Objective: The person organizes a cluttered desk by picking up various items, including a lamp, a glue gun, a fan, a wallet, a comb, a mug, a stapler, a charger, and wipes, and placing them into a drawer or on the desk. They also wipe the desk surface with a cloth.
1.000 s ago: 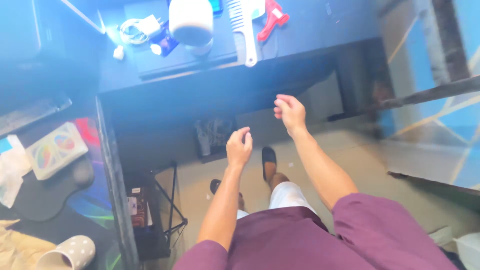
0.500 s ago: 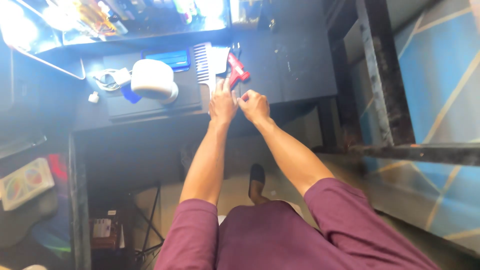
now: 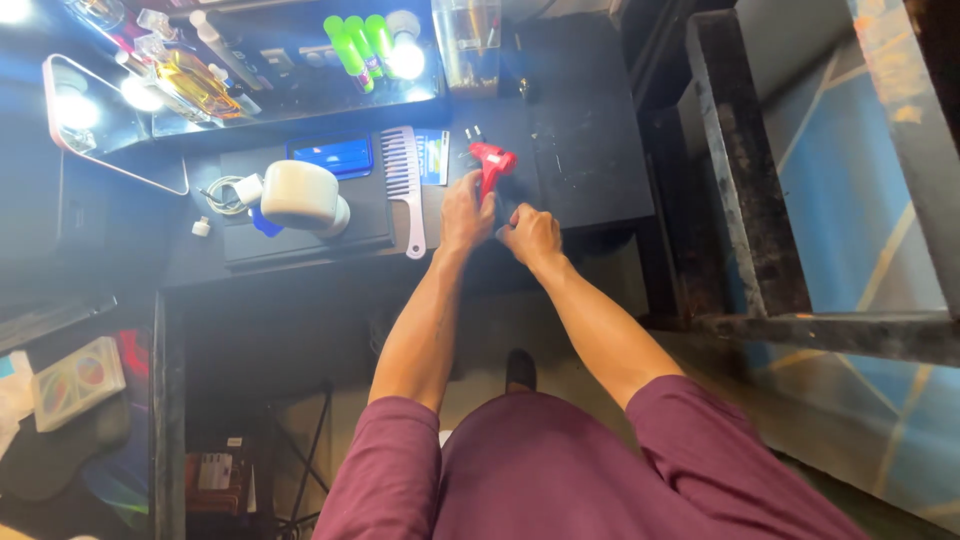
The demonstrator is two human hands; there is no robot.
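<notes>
Two hands meet at the red glue gun [image 3: 491, 165] on the black desk [image 3: 590, 150]: left of it lies a pale comb [image 3: 405, 185], the left hand [image 3: 466, 213] grips its handle, the right hand [image 3: 530, 235] (fingers curled, contents unclear) sits just below-right.

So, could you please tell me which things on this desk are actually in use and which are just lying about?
In use: red glue gun, left hand, right hand.

Lying about: wide-toothed comb, white round device, blue case, green bottles.
</notes>
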